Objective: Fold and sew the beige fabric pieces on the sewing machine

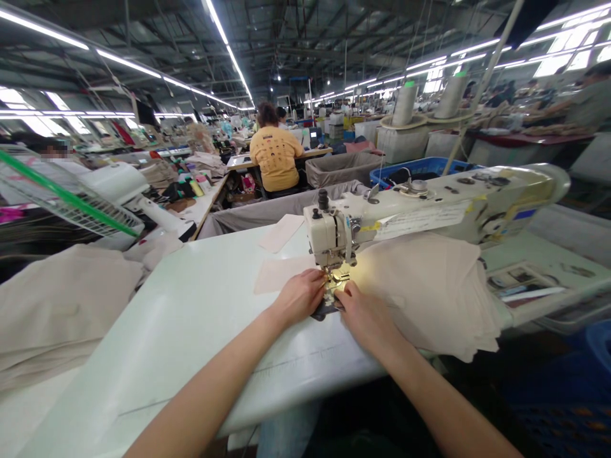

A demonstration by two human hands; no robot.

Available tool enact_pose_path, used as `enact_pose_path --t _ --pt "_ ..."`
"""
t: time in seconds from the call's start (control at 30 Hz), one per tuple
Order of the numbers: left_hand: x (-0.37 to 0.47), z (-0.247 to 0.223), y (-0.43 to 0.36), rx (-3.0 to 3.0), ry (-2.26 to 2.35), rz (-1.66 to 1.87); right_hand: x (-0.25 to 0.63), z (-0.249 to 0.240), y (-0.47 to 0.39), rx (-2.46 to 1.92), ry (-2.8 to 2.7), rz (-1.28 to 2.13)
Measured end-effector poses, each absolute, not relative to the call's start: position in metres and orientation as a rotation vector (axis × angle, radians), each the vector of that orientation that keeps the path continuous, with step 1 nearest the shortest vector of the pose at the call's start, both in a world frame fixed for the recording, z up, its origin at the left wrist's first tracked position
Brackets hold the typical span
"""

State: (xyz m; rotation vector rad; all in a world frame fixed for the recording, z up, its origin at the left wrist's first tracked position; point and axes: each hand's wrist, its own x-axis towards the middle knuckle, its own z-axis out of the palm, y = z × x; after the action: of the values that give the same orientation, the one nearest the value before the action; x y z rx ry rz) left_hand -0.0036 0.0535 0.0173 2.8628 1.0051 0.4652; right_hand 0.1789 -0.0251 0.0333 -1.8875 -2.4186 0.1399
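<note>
A pale, glossy worktop carries a white sewing machine. Two beige fabric pieces lie to its left; a fabric stack lies along its front.

Forearms (bare) reaching forward | left hand palm-down | right hand fingers bent, grip unclear

Head view, forward, downward, hands seemingly near

Right of centre, a sewing machine stands on the desk, a cloth stack before it. A cloth pile lies far left; a person sits beyond, upper centre.
</note>
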Motion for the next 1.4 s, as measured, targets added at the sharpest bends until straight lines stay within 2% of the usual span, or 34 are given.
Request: enact_pose_path --t 0.2,0.37,0.57,0.9,1.4 --pt "-0.012 0.019 0.052 2.832 1.134 0.480 0.180 0.034 -0.028 -1.876 -2.383 0.168" --pt "-0.005 0.029 0.025 2.885 1.352 0.213 0.184 0.036 -0.032 -1.820 -2.346 0.241" --pt "0.011 0.030 -0.013 2.928 1.150 0.090 0.184 0.030 -0.044 -1.697 -2.391 0.336" --pt "0.002 0.021 -0.013 2.846 0.987 0.400 0.186 0.022 -0.055 -1.729 -2.417 0.323" --pt "0.003 0.022 0.031 2.962 1.069 0.294 0.181 0.028 -0.018 -1.786 -2.390 0.252"
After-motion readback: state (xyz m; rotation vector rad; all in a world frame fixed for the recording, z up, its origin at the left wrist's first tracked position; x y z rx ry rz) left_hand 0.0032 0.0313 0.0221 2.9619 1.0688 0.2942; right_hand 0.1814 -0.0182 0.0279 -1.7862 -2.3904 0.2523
